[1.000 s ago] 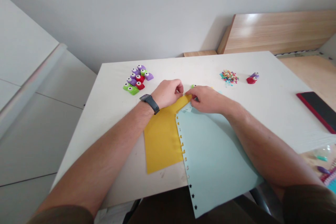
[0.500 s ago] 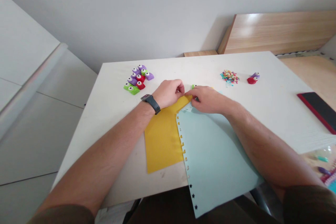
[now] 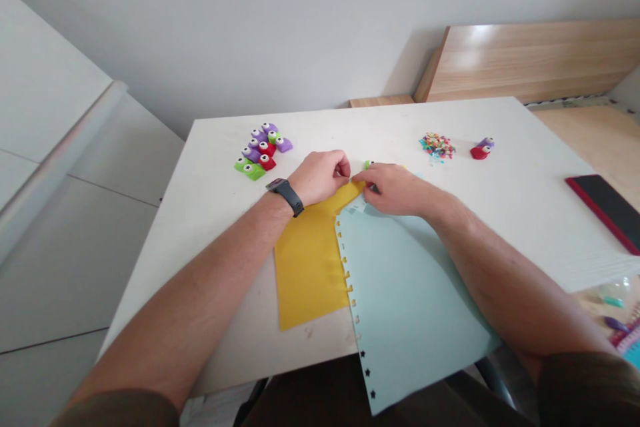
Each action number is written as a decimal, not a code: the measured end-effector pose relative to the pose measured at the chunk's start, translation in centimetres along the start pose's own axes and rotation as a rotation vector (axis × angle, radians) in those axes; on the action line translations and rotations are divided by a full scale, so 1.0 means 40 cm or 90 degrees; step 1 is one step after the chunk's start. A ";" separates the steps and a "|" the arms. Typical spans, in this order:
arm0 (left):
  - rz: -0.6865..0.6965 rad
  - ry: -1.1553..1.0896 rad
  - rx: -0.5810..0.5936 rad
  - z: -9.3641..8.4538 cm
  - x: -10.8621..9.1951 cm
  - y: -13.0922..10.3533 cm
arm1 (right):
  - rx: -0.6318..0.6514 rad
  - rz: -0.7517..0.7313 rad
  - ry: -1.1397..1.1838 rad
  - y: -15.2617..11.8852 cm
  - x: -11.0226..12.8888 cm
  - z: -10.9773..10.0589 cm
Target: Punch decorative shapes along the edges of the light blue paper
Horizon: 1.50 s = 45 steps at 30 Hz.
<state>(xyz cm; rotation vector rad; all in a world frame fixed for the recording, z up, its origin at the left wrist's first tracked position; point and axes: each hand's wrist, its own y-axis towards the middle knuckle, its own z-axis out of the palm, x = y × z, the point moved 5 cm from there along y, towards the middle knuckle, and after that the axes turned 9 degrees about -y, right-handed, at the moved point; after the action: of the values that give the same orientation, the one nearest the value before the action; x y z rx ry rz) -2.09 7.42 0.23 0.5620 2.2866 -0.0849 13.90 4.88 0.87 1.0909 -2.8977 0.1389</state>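
Note:
My left hand (image 3: 323,175), with a dark watch on its wrist, is closed in a pinch over the far end of a yellow sheet of paper (image 3: 310,273). What its fingertips hold is too small to make out. My right hand (image 3: 395,188) meets it there, index finger stretched toward the left fingertips and thumb bent below; its other fingers are hidden. Just beyond the right hand shows part of a green craft punch (image 3: 369,165). A pale blue sheet (image 3: 415,293) overlaps the yellow one, with cut-outs and star holes along its left edge.
Several purple, red and green punches (image 3: 267,148) stand grouped at the back left. A pile of colourful paper bits (image 3: 437,145) and two more punches (image 3: 483,149) lie at the back right. A dark, red-edged flat object (image 3: 607,213) rests at the table's right side.
Both hands stay almost in place, with only slight finger movement at the fingertips. The papers and punches look unmoved.

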 end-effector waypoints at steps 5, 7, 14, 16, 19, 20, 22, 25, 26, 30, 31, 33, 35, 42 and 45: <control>0.001 0.011 -0.002 0.001 0.002 0.001 | 0.003 -0.004 -0.004 0.000 0.004 0.001; 0.002 0.006 -0.005 -0.001 0.005 0.001 | 0.000 0.005 0.006 0.000 0.003 -0.001; -0.017 0.046 0.032 -0.003 0.012 0.004 | -0.007 0.026 0.037 -0.002 0.000 -0.006; -0.021 0.065 0.038 -0.001 0.009 0.005 | -0.007 0.027 0.043 -0.003 0.001 -0.006; -0.013 0.101 0.035 0.003 0.001 0.005 | -0.012 0.026 0.047 -0.003 0.002 -0.006; -0.007 0.114 0.034 0.005 -0.002 0.005 | -0.012 0.026 0.047 -0.003 0.002 -0.006; 0.005 0.137 0.032 0.007 -0.008 0.005 | -0.009 0.028 0.047 -0.003 0.001 -0.005; 0.007 0.157 0.028 0.008 -0.014 0.005 | -0.002 0.031 0.043 -0.002 0.000 -0.005; 0.006 0.158 0.026 0.008 -0.015 0.005 | -0.002 0.032 0.041 -0.002 0.000 -0.005; -0.005 0.151 0.020 0.008 -0.012 0.005 | -0.013 0.030 0.038 -0.002 -0.001 -0.005; -0.009 0.151 0.018 0.009 -0.010 0.005 | -0.014 0.029 0.038 -0.001 -0.001 -0.005; -0.023 0.148 0.016 0.010 -0.006 0.005 | -0.013 0.029 0.035 -0.001 0.000 -0.004; -0.039 0.136 0.016 0.012 -0.003 0.005 | -0.009 0.032 0.030 -0.001 0.000 -0.004; -0.039 0.147 0.024 0.019 -0.006 0.001 | -0.005 0.035 0.029 -0.001 0.002 -0.006; -0.034 0.143 0.023 0.018 -0.002 0.001 | -0.006 0.033 0.030 -0.001 0.002 -0.005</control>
<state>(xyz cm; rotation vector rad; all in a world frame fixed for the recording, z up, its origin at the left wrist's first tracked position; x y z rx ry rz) -1.55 7.29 -0.20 0.5522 2.5237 -0.0930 13.89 4.83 1.08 0.9968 -2.8832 0.1511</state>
